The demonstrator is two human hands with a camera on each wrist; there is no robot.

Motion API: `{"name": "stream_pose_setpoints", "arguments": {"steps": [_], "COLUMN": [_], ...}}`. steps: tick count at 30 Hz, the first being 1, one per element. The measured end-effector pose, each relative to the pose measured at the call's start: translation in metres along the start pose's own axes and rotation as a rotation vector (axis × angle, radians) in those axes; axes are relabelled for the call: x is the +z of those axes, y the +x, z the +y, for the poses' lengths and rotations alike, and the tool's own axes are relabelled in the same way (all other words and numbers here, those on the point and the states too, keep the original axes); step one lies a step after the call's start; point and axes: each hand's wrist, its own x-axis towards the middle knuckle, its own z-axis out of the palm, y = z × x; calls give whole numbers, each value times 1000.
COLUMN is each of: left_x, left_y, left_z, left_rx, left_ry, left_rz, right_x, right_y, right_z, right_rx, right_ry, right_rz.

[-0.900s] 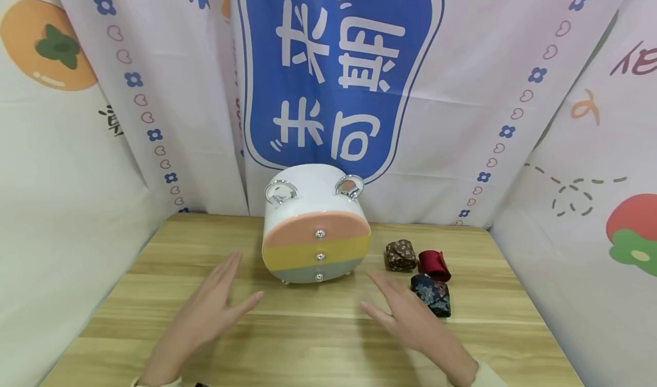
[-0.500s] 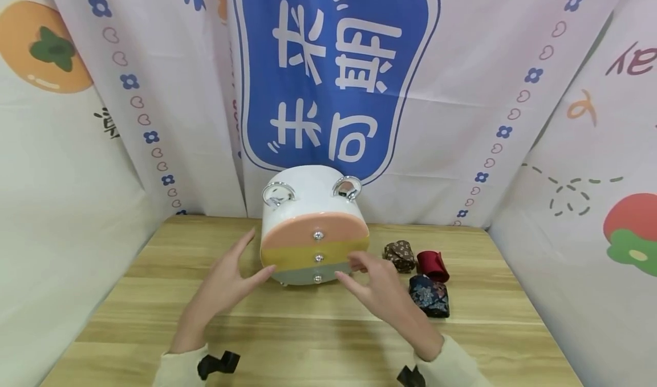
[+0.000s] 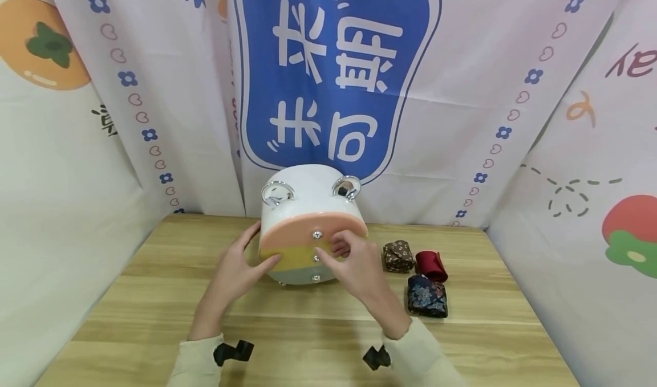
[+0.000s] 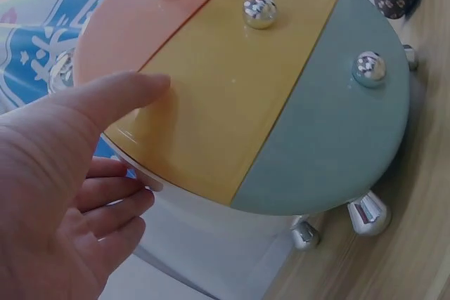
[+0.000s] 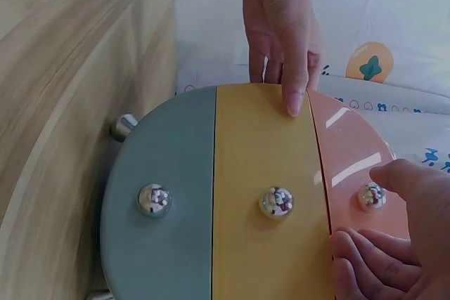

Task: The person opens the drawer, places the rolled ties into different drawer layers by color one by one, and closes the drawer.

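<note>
A rounded white box (image 3: 305, 193) with pink, yellow and grey-green drawer fronts stands on the table. My left hand (image 3: 233, 273) grips its left edge; the thumb (image 4: 133, 96) lies on the yellow drawer front (image 4: 218, 110) and the other fingers are round the side. My right hand (image 3: 359, 264) is at the pink drawer front (image 3: 292, 232), thumb and bent fingers apart, either side of its silver knob (image 5: 371, 196). Silver knobs also sit on the yellow front and the grey-green front (image 5: 165, 152).
Right of the box lie a rolled brown patterned tie (image 3: 398, 256), a rolled red tie (image 3: 431, 266) and a rolled navy floral tie (image 3: 427, 297). Two silver ring handles (image 3: 347, 187) stick up from the box. A printed curtain (image 3: 441, 130) hangs close behind it.
Both hands have come inward to the box from either side. The left has taken hold of its edge; the right has moved up to the top knob. Box and ties stay put.
</note>
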Motion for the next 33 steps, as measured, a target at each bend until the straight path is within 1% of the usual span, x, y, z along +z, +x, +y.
{"name": "stream_pose_setpoints", "arguments": {"steps": [4, 9, 13, 19, 33], "left_x": [2, 3, 3, 3, 3], "left_y": [2, 3, 4, 3, 3], "left_z": [-1, -1, -1, -1, 1], "left_rx": [27, 46, 52, 54, 42], "left_ry": [-13, -9, -9, -1, -3], "left_rz": [24, 36, 41, 52, 53], "right_x": [6, 11, 14, 18, 18], "right_y": [6, 9, 11, 14, 14], "right_z": [-3, -6, -8, -9, -10], "right_rx": [9, 5, -20, -65, -61], "right_ry": [-15, -23, -66, -109, -125], "right_rz": [24, 54, 63, 75, 92]}}
